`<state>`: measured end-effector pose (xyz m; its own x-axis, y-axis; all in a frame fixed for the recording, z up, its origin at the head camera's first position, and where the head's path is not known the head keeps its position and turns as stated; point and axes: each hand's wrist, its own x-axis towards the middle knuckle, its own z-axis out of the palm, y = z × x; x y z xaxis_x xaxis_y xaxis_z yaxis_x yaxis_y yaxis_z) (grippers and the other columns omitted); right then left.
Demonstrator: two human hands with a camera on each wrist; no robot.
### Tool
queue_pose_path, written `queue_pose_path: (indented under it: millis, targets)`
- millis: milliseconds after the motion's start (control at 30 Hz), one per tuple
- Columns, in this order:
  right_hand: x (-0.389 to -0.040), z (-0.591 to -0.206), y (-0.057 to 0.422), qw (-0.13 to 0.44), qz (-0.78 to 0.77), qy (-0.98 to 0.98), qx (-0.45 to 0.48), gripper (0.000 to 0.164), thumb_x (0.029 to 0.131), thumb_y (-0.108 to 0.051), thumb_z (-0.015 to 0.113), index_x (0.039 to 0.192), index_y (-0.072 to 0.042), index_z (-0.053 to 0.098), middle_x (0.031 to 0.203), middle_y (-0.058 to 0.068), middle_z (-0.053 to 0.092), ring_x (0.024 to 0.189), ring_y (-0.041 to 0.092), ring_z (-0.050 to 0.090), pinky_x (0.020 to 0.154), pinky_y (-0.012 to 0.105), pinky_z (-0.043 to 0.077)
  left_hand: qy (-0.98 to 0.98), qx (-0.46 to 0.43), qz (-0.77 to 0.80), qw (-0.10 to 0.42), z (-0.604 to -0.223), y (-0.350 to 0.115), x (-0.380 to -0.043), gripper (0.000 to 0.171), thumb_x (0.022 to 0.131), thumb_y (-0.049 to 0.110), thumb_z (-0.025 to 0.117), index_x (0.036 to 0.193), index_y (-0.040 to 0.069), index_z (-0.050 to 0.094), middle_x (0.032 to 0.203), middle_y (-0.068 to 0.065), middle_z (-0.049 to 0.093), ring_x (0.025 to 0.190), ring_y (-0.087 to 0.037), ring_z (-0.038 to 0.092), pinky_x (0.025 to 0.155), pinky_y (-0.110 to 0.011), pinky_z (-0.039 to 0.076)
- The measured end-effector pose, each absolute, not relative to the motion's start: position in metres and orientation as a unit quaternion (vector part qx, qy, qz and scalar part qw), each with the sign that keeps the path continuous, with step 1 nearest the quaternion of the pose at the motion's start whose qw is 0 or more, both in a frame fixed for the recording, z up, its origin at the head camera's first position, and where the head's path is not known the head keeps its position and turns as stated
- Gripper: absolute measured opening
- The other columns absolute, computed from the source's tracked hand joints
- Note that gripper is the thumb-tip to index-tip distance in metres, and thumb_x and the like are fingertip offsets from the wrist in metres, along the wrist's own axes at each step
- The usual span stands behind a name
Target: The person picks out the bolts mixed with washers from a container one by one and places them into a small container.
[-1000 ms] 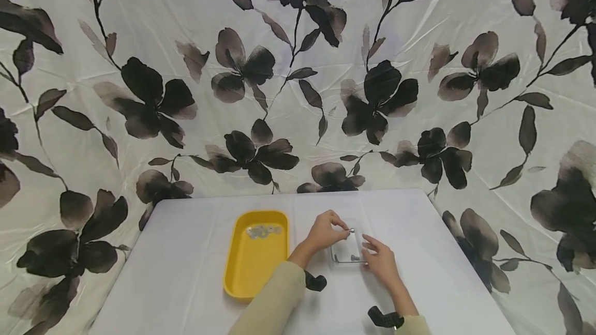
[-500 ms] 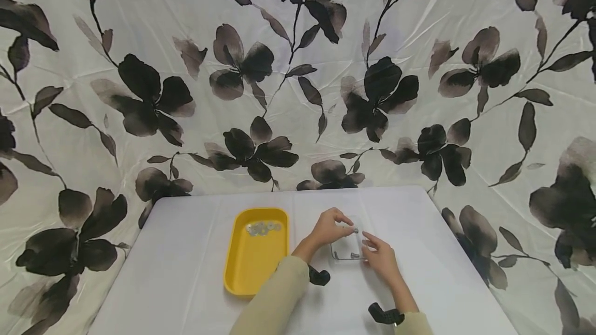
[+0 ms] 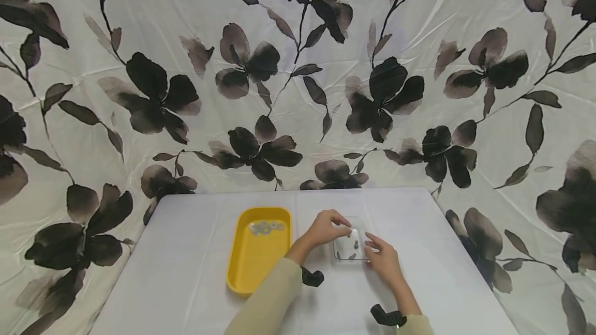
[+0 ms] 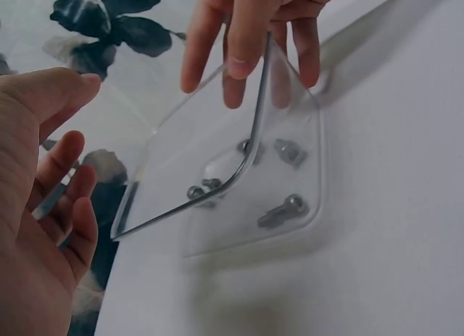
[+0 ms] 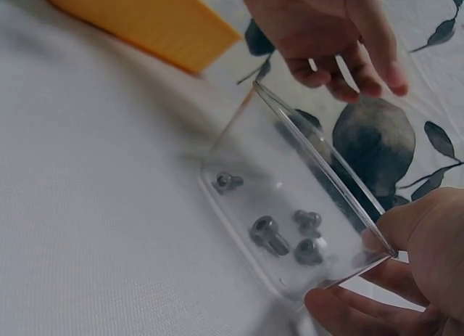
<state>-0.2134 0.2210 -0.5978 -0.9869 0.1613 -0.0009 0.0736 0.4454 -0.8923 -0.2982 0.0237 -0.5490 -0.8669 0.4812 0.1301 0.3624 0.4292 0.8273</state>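
A clear plastic container (image 3: 343, 259) stands on the white table, with several metal socket-head bolts (image 5: 268, 236) lying loose on its floor. My right hand (image 3: 383, 259) holds the container's right side, the thumb on one face of the wall and fingers on the other, as the left wrist view shows. Over the container's left side hovers my left hand (image 3: 327, 228). In the right wrist view, nothing shows between the fingers of that left hand (image 5: 330, 42), which are loosely bent and apart from the rim.
To the left stands a yellow tray (image 3: 251, 273) with several flat grey washers (image 3: 265, 228) near its far end. A floral-patterned cloth (image 3: 298, 92) hangs behind the white table (image 3: 186, 257). Each wrist carries a black camera mount (image 3: 313, 277).
My left hand held a bolt over the container, moved slightly right, then let it go and drew back left. More bolts now show inside. The right hand keeps its hold.
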Motion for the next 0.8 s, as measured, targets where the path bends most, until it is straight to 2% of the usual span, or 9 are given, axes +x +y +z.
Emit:
queue_pose_path:
  millis: [367,500,600,700,800]
  targets:
    - [-0.210,-0.593,0.214,0.057,0.480,-0.873,-0.066,0.046,0.091,-0.009,0.064,0.136,-0.004,0.054,0.124,0.027,0.059,0.091,0.032,0.068,0.065,0.030,0.056,0.823,0.291,0.484,0.067,-0.534,-0.013,-0.294,0.011,0.085,0.020,0.075,0.096,0.016,0.077,0.090,0.007,0.066,0.090,-0.020,0.061,0.077,-0.026,0.049]
    - [-0.207,-0.585,0.207,0.107,0.401,-0.908,-0.054,0.044,0.090,-0.012,0.066,0.133,-0.005,0.057,0.127,0.024,0.058,0.103,0.038,0.064,0.076,0.043,0.055,0.823,0.288,0.485,0.070,-0.529,-0.027,-0.292,0.011,0.086,0.019,0.075,0.097,0.017,0.076,0.091,0.008,0.066,0.089,-0.016,0.060,0.077,-0.027,0.049]
    - [-0.207,-0.574,0.195,0.155,0.356,-0.920,-0.046,0.043,0.089,-0.014,0.066,0.130,-0.006,0.059,0.129,0.021,0.058,0.114,0.039,0.058,0.088,0.051,0.049,0.824,0.286,0.485,0.066,-0.524,-0.039,-0.291,0.012,0.086,0.019,0.074,0.097,0.017,0.076,0.092,0.009,0.065,0.088,-0.012,0.059,0.078,-0.028,0.049]
    - [-0.207,-0.562,0.179,0.194,0.351,-0.915,-0.026,0.040,0.088,-0.013,0.067,0.128,-0.006,0.060,0.128,0.018,0.059,0.118,0.037,0.055,0.094,0.051,0.045,0.824,0.293,0.480,0.064,-0.521,-0.054,-0.290,0.012,0.086,0.019,0.075,0.097,0.018,0.076,0.092,0.009,0.065,0.086,-0.010,0.059,0.079,-0.029,0.050]
    - [-0.209,-0.553,0.160,0.228,0.369,-0.901,0.009,0.038,0.087,-0.009,0.069,0.124,-0.007,0.063,0.124,0.015,0.063,0.113,0.034,0.059,0.090,0.047,0.049,0.825,0.303,0.473,0.057,-0.518,-0.069,-0.291,0.011,0.086,0.018,0.075,0.097,0.019,0.076,0.092,0.009,0.065,0.085,-0.010,0.059,0.079,-0.030,0.050]
